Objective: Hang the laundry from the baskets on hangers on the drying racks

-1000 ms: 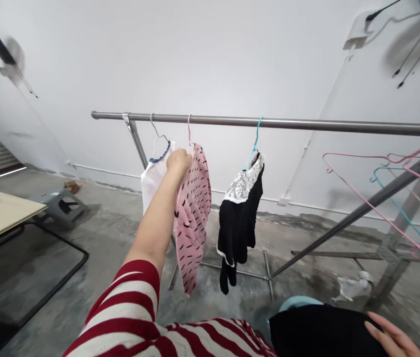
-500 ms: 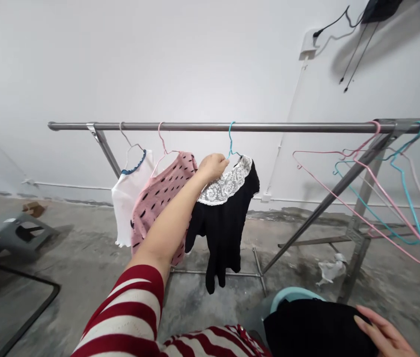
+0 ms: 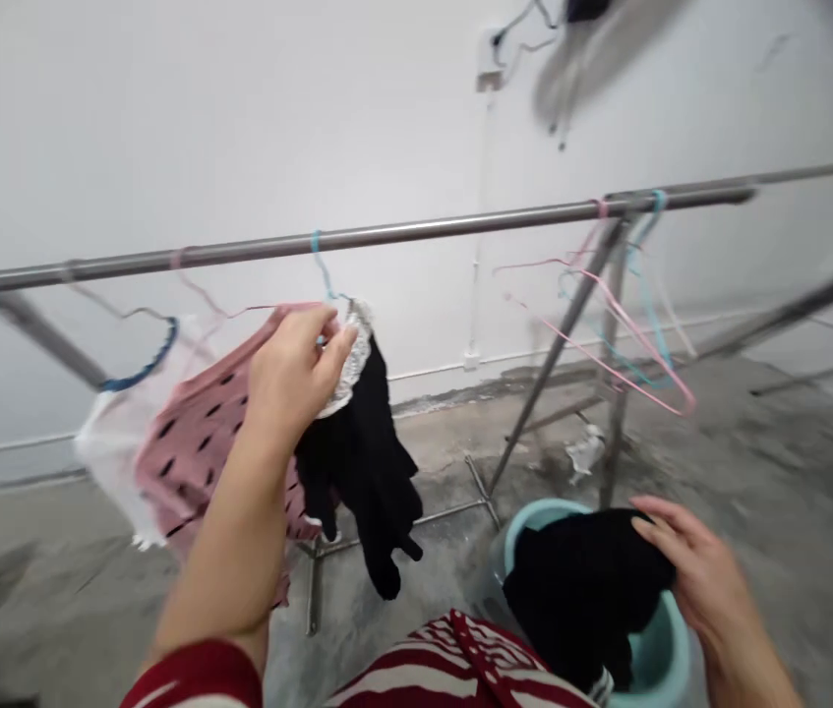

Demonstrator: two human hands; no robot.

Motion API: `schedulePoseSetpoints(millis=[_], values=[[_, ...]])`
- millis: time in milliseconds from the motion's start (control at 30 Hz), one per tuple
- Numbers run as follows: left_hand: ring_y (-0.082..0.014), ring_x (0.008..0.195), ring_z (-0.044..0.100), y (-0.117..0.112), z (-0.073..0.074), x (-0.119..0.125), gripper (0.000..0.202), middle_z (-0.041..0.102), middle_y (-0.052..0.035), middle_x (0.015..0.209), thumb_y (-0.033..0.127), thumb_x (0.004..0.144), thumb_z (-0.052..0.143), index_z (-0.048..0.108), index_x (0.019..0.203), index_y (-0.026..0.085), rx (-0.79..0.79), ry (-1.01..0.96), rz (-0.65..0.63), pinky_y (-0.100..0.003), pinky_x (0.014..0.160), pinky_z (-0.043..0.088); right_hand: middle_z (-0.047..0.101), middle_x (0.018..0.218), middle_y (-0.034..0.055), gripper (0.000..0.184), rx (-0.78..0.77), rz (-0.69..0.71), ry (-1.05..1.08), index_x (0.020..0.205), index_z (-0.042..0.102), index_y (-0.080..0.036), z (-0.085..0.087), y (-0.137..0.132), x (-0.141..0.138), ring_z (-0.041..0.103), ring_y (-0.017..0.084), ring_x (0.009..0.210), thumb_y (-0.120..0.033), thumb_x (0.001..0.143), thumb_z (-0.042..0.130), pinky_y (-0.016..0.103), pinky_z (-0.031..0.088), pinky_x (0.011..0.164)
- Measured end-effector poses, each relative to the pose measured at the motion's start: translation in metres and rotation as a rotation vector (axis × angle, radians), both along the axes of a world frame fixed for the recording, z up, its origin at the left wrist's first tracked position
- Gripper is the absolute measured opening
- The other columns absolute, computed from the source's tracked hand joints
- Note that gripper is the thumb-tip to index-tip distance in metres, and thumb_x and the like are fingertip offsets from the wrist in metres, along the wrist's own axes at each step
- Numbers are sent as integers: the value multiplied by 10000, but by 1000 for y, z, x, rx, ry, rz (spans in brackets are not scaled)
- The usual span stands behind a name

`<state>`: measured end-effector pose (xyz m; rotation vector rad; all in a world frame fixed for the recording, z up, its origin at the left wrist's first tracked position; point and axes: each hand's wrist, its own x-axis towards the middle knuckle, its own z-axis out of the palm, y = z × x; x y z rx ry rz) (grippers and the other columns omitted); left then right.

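Note:
My left hand (image 3: 290,369) is closed, fingers curled at the white lace collar of a black top (image 3: 357,462). This top hangs from a blue hanger (image 3: 323,265) on the metal rail (image 3: 416,232). Just left of it and partly behind my forearm hangs a pink top with black marks (image 3: 199,433), on a pink hanger. Farther left is a white top with a blue neckline (image 3: 110,433). My right hand (image 3: 703,570) is closed on a bunched black garment (image 3: 585,580), which hangs over and into a light blue bucket (image 3: 671,649).
Bare pink hangers (image 3: 637,334) and blue hangers (image 3: 648,285) hang at the rail's right side, by the rack's slanted legs (image 3: 556,344). A crumpled white bag (image 3: 585,452) lies on the concrete floor. A socket (image 3: 490,64) with a cable is on the wall behind.
The view has swung right and down, showing more of the bucket. My left hand and the black top now sit closer to the pink top. My right hand still grips the bunched black garment.

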<state>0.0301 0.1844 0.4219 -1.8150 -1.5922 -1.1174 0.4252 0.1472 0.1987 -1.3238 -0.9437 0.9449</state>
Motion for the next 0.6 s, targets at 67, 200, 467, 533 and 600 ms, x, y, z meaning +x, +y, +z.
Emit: schedulePoseSetpoints(millis=[67, 200, 467, 533, 600], values=[[-139, 818, 607, -14, -40, 37, 301, 664, -41, 955, 372, 868, 501, 603, 1099, 208, -79, -64, -352, -259, 767, 477, 703, 838, 78, 397, -2, 107, -26, 880, 657, -174, 13, -9, -5, 662, 190, 727, -421, 582, 746, 252, 521, 610], [-176, 931, 628, -12, -159, 124, 496, 642, -81, 1115, 358, 778, 620, 525, 1242, 210, -729, -57, -940, -289, 828, 510, 688, 907, 52, 255, 46, 377, -82, 880, 669, -186, 21, -27, -28, 648, 186, 894, -333, 675, 704, 306, 503, 839], [-208, 1028, 595, -9, -266, 196, 345, 637, -105, 1106, 196, 798, 462, 589, 1114, 146, -1064, -67, -1220, -353, 933, 460, 658, 861, 19, 223, 87, 417, 65, 933, 612, -180, -12, -43, -46, 633, 139, 841, -247, 725, 654, 282, 492, 795], [-198, 981, 609, -10, -268, 202, 299, 654, -99, 1055, 214, 820, 433, 605, 1054, 144, -1061, -116, -1213, -337, 889, 478, 652, 851, 11, 235, 93, 371, 68, 941, 608, -182, -17, -46, -38, 631, 133, 825, -261, 726, 662, 274, 492, 782], [-188, 895, 630, -8, -266, 208, 282, 681, -78, 956, 232, 837, 398, 613, 1001, 148, -1041, -180, -1155, -324, 818, 498, 655, 901, 23, 274, 119, 341, 7, 972, 606, -183, -20, -47, -29, 632, 147, 869, -279, 724, 674, 292, 492, 812]])
